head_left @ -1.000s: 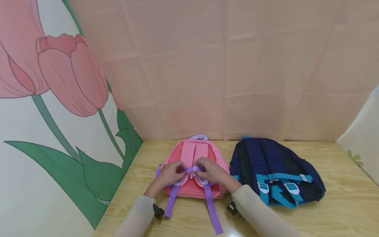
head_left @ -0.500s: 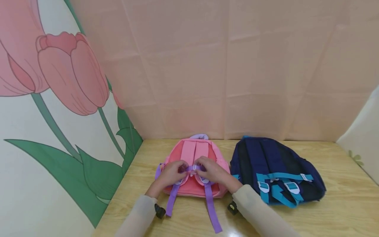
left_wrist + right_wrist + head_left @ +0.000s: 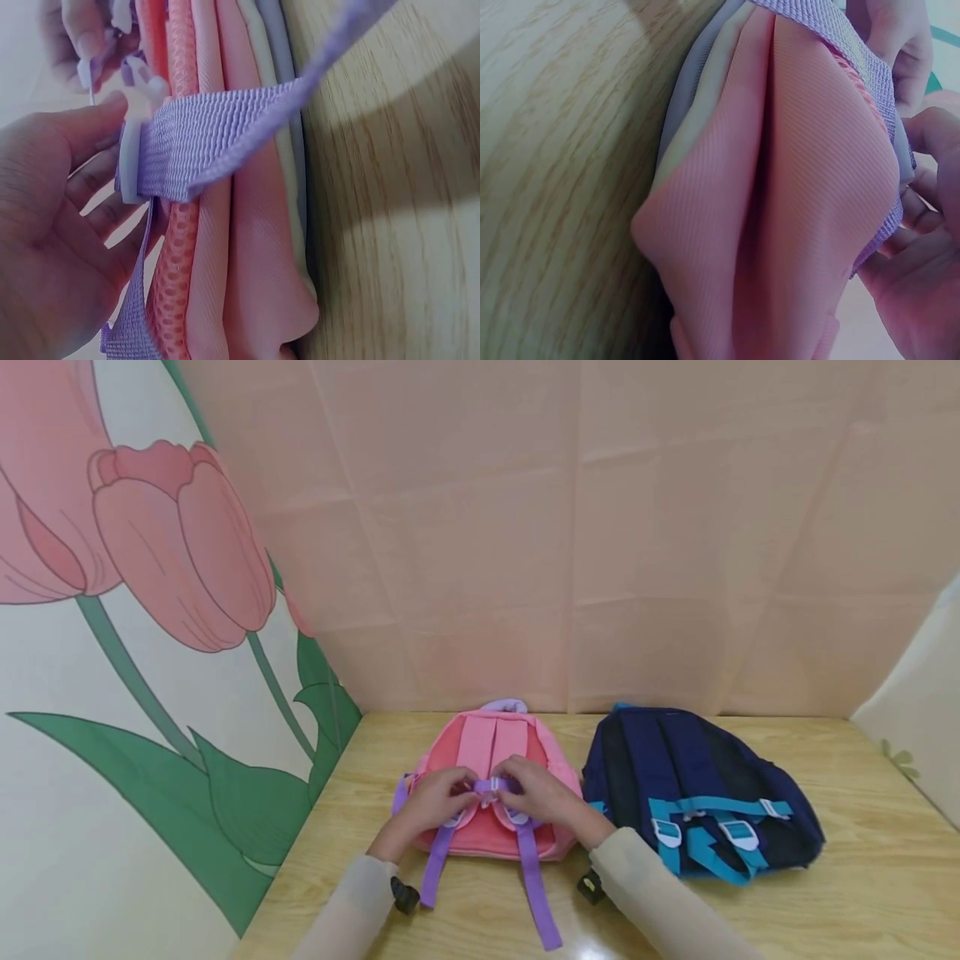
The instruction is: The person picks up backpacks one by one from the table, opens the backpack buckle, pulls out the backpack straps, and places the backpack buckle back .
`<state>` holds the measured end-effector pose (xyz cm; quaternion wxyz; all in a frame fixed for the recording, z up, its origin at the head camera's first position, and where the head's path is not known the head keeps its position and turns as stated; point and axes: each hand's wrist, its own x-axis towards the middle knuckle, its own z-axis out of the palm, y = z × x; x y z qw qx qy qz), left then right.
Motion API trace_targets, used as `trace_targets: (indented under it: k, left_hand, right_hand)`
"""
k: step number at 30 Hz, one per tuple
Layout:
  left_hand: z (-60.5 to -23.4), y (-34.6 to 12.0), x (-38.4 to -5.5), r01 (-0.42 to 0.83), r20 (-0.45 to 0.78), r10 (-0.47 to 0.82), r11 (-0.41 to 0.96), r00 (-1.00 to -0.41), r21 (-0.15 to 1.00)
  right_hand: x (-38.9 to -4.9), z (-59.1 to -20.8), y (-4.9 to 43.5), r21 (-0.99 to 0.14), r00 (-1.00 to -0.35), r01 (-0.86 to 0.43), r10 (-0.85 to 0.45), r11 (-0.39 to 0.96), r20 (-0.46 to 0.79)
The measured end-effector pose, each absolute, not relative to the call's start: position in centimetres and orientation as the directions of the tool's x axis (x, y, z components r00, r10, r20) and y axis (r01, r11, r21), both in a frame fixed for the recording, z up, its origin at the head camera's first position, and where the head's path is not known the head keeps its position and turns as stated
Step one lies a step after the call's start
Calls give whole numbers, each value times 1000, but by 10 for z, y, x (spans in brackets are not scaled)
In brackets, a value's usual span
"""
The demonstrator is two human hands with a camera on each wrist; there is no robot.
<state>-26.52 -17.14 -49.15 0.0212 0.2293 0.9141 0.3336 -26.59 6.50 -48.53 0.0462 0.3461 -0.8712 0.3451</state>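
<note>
A small pink backpack (image 3: pixel 480 845) lies on the table with its shoulder straps facing up. Across those straps runs a short purple chest strap (image 3: pixel 483 786) with a white buckle. My left hand (image 3: pixel 435 799) pinches its left part, and my right hand (image 3: pixel 538 791) pinches its right part; the fingertips are partly hidden. In the left wrist view, a white strap adjuster (image 3: pixel 130 159) with purple webbing (image 3: pixel 214 135) threaded through sits beside the left fingers. The right wrist view has the right hand (image 3: pixel 926 289) at the backpack's pink side (image 3: pixel 832 135).
To the right lies a navy backpack (image 3: pixel 678 760) with turquoise straps (image 3: pixel 731 860) and white adjusters. Two loose purple strap ends (image 3: pixel 537 893) hang from the pink bag onto the wooden table (image 3: pixel 877 877). A pink cloth backdrop (image 3: pixel 480 543) stands behind, and a tulip-printed panel (image 3: pixel 187 543) at left.
My left fingertips have edged slightly right along the purple chest strap, closer to my right hand. The right hand and both backpacks stay nearly in place.
</note>
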Motion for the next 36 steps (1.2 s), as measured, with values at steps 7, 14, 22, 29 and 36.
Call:
trace_targets:
  k: [7, 14, 22, 29, 36]
  left_hand:
    - [-493, -176, -267, 408, 132, 428, 659, -894, 631]
    - [-494, -178, -268, 415, 138, 431, 660, -892, 626]
    - [-493, -177, -268, 415, 142, 432, 643, -890, 643]
    - [-490, -176, -267, 408, 131, 428, 659, -894, 632]
    - [-489, -175, -265, 379, 107, 409, 674, -906, 635]
  right_hand:
    - [-268, -488, 65, -558, -770, -625, -549, 545, 325]
    - [-269, -489, 69, -563, -767, -627, -551, 538, 328]
    - [-270, -487, 71, -562, -759, -638, -555, 527, 341]
    - [-269, -486, 74, -577, -762, -632, -550, 517, 342]
    - [-268, -485, 75, -580, -777, -613, -542, 536, 321]
